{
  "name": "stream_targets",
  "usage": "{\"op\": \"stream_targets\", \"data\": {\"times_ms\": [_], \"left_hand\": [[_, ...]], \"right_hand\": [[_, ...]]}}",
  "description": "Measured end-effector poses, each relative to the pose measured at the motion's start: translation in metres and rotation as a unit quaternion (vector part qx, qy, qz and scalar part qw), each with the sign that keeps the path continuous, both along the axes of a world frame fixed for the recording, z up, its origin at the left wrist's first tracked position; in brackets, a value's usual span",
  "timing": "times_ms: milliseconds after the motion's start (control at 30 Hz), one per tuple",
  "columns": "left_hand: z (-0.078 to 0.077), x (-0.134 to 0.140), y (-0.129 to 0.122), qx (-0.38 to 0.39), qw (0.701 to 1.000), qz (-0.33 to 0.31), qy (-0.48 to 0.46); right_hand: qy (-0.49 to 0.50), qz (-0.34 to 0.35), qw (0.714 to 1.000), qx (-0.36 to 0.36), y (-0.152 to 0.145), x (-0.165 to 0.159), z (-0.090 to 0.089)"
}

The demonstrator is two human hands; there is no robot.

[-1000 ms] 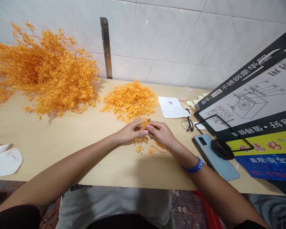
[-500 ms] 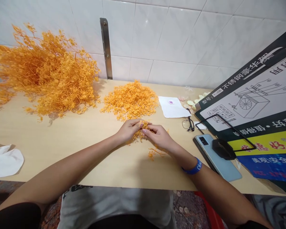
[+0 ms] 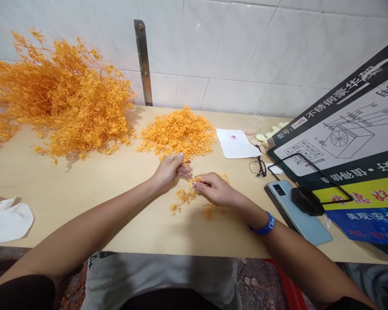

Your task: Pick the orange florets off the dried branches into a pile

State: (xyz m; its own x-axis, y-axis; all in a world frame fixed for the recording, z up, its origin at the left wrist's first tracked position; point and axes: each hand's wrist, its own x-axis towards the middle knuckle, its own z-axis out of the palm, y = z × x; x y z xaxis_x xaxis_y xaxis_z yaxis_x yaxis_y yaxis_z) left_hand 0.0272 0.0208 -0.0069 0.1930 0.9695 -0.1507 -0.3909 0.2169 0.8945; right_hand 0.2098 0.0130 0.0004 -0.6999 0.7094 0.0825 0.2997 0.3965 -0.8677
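My right hand [image 3: 215, 188] is closed around an orange artificial flower sprig [image 3: 186, 196], whose tufted ends stick out to the left just above the table. Up and to the left, my left hand [image 3: 170, 171] has thumb and forefinger pinched, with a small orange flower piece [image 3: 185, 159] showing at their tips. The other left fingers curl loosely. Right behind that hand lies a heap of loose orange flower pieces [image 3: 179, 131]. Another loose sprig [image 3: 208, 212] rests on the table below my right hand, partly covered by it.
A large bunch of orange artificial branches [image 3: 64, 99] fills the back left. White cloth [image 3: 9, 218] lies at the left edge. Toward the right are a white paper [image 3: 236, 148], eyeglasses [image 3: 258, 167], a phone [image 3: 286, 211], a black-framed object [image 3: 307, 201] and a leaning printed box [image 3: 339, 142].
My hands were together on the sprig and have come apart. The left moved up and left toward the heap with a small piece; the right kept the sprig, slightly lower.
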Motion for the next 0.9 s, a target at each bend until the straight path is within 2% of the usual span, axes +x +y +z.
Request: {"op": "stream_targets", "data": {"times_ms": [100,267,367,467,633,767,900], "left_hand": [[0.001,0.002,-0.002,0.038,0.998,-0.053,-0.024],[0.002,-0.003,0.0,0.036,0.998,-0.025,-0.043],[0.002,-0.008,0.003,0.061,0.998,-0.021,-0.023],[0.001,-0.011,0.006,0.128,0.991,-0.005,0.041],[-0.001,-0.013,0.009,0.236,0.953,0.046,0.187],[0.0,-0.017,0.011,0.23,0.929,0.07,0.282],[0.001,-0.025,0.014,0.231,0.909,0.104,0.332]], "right_hand": [[0.032,-0.049,0.997,-0.041,0.008,0.005,-0.005],[0.067,-0.067,0.992,-0.085,0.011,0.009,-0.002],[0.076,-0.071,0.991,-0.084,0.009,0.006,0.004],[0.089,-0.081,0.989,-0.08,0.008,0.005,0.005],[0.088,-0.074,0.99,-0.077,0.008,0.005,0.003],[0.092,-0.077,0.99,-0.077,0.007,0.005,0.004],[0.108,-0.08,0.987,-0.084,0.008,0.006,0.003]]}}
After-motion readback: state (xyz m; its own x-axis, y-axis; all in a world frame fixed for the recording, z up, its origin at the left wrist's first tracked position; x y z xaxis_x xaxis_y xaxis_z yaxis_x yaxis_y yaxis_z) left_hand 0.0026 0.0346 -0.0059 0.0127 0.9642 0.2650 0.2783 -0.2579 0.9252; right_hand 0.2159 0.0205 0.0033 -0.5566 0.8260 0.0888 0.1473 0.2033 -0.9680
